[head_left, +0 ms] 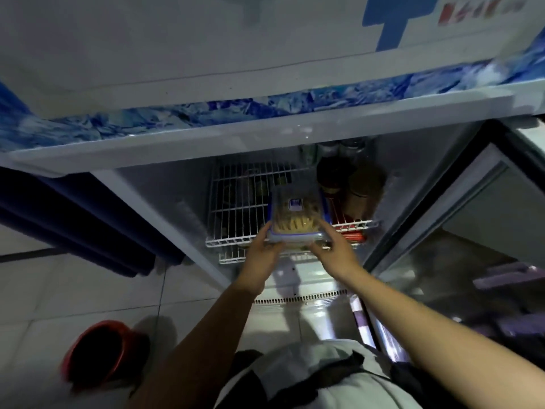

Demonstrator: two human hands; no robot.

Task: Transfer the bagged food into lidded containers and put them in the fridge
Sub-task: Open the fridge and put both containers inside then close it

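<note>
A red bucket [98,351] stands on the white tiled floor [73,290] at near left. Dark blue folded fabric [79,219] lies farther back on the left.

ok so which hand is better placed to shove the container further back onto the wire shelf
Probably the left hand. It sits at the near left corner of the clear blue-rimmed lidded container, over free white wire shelf. The right hand is at the right corner, close to the dark jars.
</note>
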